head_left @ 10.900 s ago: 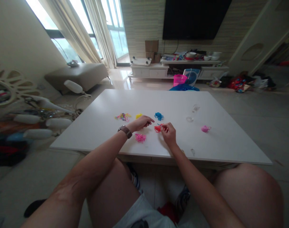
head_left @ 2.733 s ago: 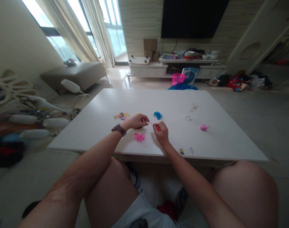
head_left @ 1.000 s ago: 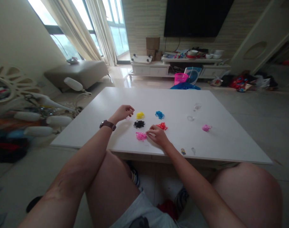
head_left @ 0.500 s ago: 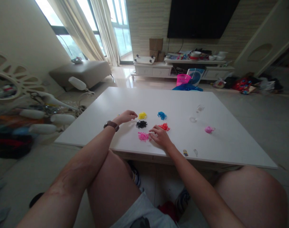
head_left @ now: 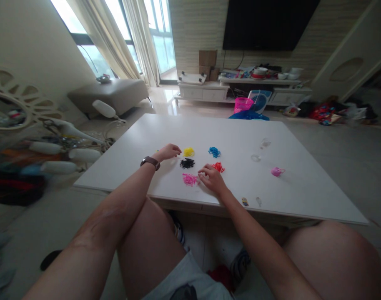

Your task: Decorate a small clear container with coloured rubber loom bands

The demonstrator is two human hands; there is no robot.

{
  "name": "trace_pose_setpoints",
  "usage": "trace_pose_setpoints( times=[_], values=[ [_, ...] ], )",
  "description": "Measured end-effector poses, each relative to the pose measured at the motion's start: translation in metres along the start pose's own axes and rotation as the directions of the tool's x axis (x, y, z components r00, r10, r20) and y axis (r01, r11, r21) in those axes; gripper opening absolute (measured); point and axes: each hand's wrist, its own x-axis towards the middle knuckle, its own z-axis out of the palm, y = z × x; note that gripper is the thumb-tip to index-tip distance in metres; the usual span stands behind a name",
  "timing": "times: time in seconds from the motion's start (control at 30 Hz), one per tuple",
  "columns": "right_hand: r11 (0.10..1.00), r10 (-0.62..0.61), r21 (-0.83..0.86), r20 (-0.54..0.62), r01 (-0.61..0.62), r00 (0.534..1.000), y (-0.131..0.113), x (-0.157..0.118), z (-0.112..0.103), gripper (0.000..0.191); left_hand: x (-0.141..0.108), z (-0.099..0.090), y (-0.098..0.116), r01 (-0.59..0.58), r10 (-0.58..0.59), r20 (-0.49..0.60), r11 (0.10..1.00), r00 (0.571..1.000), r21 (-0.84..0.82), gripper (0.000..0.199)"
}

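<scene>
"What's over the big white table [head_left: 303, 196]?"
"The left hand [head_left: 169, 152] near the yellow pile [head_left: 189, 152], and the right hand [head_left: 212, 179] beside the pink pile [head_left: 189, 179]."
"Are they holding anything?"
"I can't tell. Both piles lie on the table."

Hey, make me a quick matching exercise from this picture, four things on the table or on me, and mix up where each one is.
Things:
1. yellow pile
2. pink pile
3. blue pile
4. watch

Places:
A. directly beyond the red pile
B. on the wrist of the left hand
C. close by the fingers of the right hand, nearer the person than the black pile
D. directly beyond the black pile

Right pairs: 1-D, 2-C, 3-A, 4-B.
</scene>
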Motion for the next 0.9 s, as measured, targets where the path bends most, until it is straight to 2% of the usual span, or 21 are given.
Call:
trace_pose_setpoints(
  times=[0.1, 0.17, 0.3, 0.47, 0.9],
  values=[
    [1.0, 0.011, 0.007, -0.004, -0.011, 1.0, 0.002, 0.0, 0.0, 0.012, -0.001, -0.015, -0.012, 0.103, -0.114, -0.177, 0.992, 0.978, -0.07, 0.018],
    [1.0, 0.01, 0.005, -0.007, -0.01, 1.0, 0.003, 0.0, 0.001, 0.013, -0.001, -0.019, -0.021, 0.137, -0.148, -0.241, 0.989, 0.959, -0.06, 0.019],
    [1.0, 0.013, 0.0, -0.007, -0.013, 1.0, 0.004, 0.0, 0.001, 0.011, 0.002, -0.012, -0.034, 0.152, -0.134, -0.247, 0.987, 0.96, 0.053, 0.022],
    [1.0, 0.025, 0.003, -0.006, -0.025, 1.0, 0.004, 0.001, 0.001, 0.011, 0.009, 0.0, -0.04, 0.169, -0.094, -0.283, 0.952, 0.955, 0.255, 0.031],
    [1.0, 0.025, 0.012, -0.009, -0.025, 1.0, 0.003, 0.002, 0.0, 0.011, 0.011, 0.0, -0.045, 0.195, -0.094, -0.323, 0.935, 0.942, 0.297, 0.009]
  ],
)
